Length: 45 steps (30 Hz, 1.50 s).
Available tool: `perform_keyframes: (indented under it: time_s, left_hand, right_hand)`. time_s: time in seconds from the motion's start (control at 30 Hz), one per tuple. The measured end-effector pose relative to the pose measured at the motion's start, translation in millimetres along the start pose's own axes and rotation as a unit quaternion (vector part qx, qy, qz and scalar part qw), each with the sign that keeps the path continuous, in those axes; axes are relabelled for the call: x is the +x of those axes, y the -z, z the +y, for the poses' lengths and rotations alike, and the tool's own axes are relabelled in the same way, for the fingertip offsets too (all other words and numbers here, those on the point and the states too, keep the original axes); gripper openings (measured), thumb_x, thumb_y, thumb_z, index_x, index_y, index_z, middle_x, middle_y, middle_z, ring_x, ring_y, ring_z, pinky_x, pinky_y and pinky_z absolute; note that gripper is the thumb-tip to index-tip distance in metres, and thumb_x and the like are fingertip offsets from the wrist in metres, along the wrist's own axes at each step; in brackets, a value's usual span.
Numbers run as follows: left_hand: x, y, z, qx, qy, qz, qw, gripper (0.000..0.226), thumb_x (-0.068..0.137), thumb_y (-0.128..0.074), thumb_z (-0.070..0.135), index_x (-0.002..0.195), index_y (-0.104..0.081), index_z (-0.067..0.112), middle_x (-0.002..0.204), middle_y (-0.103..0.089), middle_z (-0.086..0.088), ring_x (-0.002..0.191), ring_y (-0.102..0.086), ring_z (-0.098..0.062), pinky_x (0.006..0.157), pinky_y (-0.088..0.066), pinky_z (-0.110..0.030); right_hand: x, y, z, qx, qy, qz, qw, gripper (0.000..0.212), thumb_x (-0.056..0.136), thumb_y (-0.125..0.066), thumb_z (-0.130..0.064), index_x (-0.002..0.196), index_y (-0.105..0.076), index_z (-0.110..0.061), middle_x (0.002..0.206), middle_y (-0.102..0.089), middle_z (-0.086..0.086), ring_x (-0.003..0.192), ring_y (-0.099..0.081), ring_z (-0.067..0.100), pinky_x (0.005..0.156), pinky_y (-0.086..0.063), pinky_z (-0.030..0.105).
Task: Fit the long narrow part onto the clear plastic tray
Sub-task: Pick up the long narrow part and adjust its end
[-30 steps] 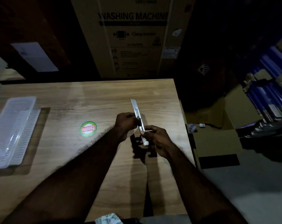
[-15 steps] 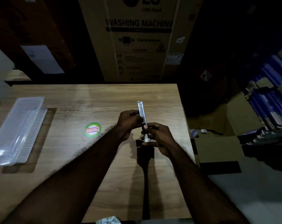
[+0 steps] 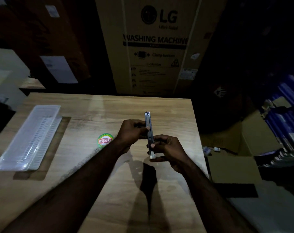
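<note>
Both hands hold the long narrow part (image 3: pixel 148 120), a pale grey strip with a white end piece, above the right half of the wooden table (image 3: pixel 95 165). My left hand (image 3: pixel 132 131) grips its middle from the left. My right hand (image 3: pixel 168 148) pinches its near end. The strip points away from me, its far end free. The clear plastic tray (image 3: pixel 11 158), ribbed along its length, lies far to the left on the table, well apart from both hands.
A round green and red sticker (image 3: pixel 105 140) is on the table left of my hands. A large washing machine carton (image 3: pixel 153 47) stands behind the table. Open cardboard boxes (image 3: pixel 232 165) and stacked blue items (image 3: pixel 286 125) crowd the floor at right.
The head view has tilted up and shifted, so the table sits lower in the frame. My hands keep the same hold on the strip, which now points straighter away from me.
</note>
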State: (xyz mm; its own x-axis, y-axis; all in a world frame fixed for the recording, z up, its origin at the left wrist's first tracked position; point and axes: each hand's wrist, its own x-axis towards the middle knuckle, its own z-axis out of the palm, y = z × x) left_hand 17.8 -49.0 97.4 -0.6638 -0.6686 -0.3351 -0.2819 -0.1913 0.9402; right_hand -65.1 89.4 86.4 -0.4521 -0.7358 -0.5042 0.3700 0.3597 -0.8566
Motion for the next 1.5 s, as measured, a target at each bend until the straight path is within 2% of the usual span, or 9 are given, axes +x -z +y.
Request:
perform_keyframes:
  time_s: [0.3,0.5,0.6,0.67,0.87,1.03,1.27,1.37,1.5]
  left_hand:
    - [-9,13,22,-0.012,-0.045,-0.003,0.999,0.015,0.083,-0.062,-0.002,0.093,-0.07,0.005,0.088,-0.072,-0.012,0.077,-0.07,-0.022,0.07,-0.059,-0.032]
    - [-18,20,28,-0.067,-0.056,-0.009,0.996,0.015,0.086,-0.056,-0.004,0.093,-0.068,0.003,0.086,-0.068,-0.015,0.081,-0.067,-0.025,0.08,-0.058,-0.037]
    - [-22,23,29,-0.085,-0.056,0.007,0.995,0.015,0.086,-0.056,-0.005,0.09,-0.068,0.004,0.085,-0.066,-0.015,0.079,-0.064,-0.026,0.079,-0.057,-0.036]
    - [-24,26,28,-0.098,-0.051,0.02,0.994,0.015,0.085,-0.057,-0.006,0.093,-0.067,0.001,0.084,-0.066,-0.014,0.077,-0.064,-0.025,0.075,-0.058,-0.033]
    - [-35,48,17,-0.102,-0.053,0.049,0.992,0.015,0.083,-0.059,-0.007,0.096,-0.067,-0.003,0.086,-0.066,-0.017,0.077,-0.066,-0.026,0.074,-0.059,-0.032]
    - [-48,79,3,-0.118,-0.043,0.065,0.99,0.015,0.083,-0.059,-0.006,0.092,-0.069,0.002,0.087,-0.068,-0.017,0.077,-0.067,-0.024,0.069,-0.057,-0.029]
    - [-60,149,-19,-0.137,-0.025,0.115,0.983,0.014,0.08,-0.067,0.003,0.093,-0.072,0.003,0.085,-0.075,-0.013,0.081,-0.071,-0.029,0.077,-0.058,-0.037]
    - [-61,191,-28,-0.085,-0.019,0.19,0.978,0.013,0.08,-0.07,0.008,0.093,-0.072,0.007,0.082,-0.073,-0.011,0.078,-0.067,-0.024,0.076,-0.051,-0.034]
    - [-59,259,-48,0.203,-0.048,0.292,0.933,0.027,0.077,-0.074,0.019,0.102,-0.072,0.009,0.098,-0.073,-0.006,0.094,-0.066,-0.018,0.084,-0.048,-0.028]
  right_hand:
    - [-7,-9,-21,-0.006,0.038,-0.003,0.999,0.021,0.084,-0.066,0.005,0.104,-0.07,-0.001,0.098,-0.07,0.03,0.073,-0.069,0.031,0.07,-0.061,0.049]
    - [-15,-20,-30,-0.003,0.066,-0.018,0.998,0.017,0.083,-0.068,0.005,0.1,-0.069,0.001,0.1,-0.068,0.034,0.075,-0.069,0.031,0.072,-0.062,0.051]
    - [-17,-27,-32,0.006,0.07,-0.027,0.997,0.019,0.083,-0.069,0.002,0.102,-0.066,0.004,0.101,-0.068,0.035,0.078,-0.069,0.033,0.064,-0.062,0.045]
    - [-18,-32,-32,0.016,0.071,-0.033,0.997,0.02,0.083,-0.07,0.0,0.102,-0.065,0.005,0.096,-0.068,0.036,0.077,-0.068,0.034,0.059,-0.061,0.039]
    - [-15,-53,-26,-0.026,0.095,-0.052,0.994,0.019,0.081,-0.072,0.002,0.098,-0.064,0.007,0.081,-0.064,0.023,0.07,-0.066,0.032,0.061,-0.062,0.044]
    - [-10,-85,-18,-0.062,0.088,-0.054,0.993,0.012,0.081,-0.07,0.006,0.091,-0.063,0.006,0.091,-0.064,0.029,0.071,-0.065,0.03,0.049,-0.057,0.03]
    - [11,-148,-3,-0.117,0.083,-0.058,0.988,0.014,0.079,-0.071,0.005,0.081,-0.067,-0.008,0.102,-0.065,0.034,0.068,-0.066,0.027,0.049,-0.057,0.03]
    - [24,-177,6,-0.143,0.085,-0.046,0.985,0.019,0.075,-0.073,0.001,0.075,-0.068,-0.017,0.098,-0.068,0.028,0.071,-0.068,0.027,0.058,-0.062,0.043]
    - [37,-221,14,-0.144,0.055,-0.038,0.987,0.013,0.076,-0.07,0.005,0.082,-0.065,-0.005,0.084,-0.064,0.019,0.066,-0.066,0.025,0.056,-0.062,0.042]
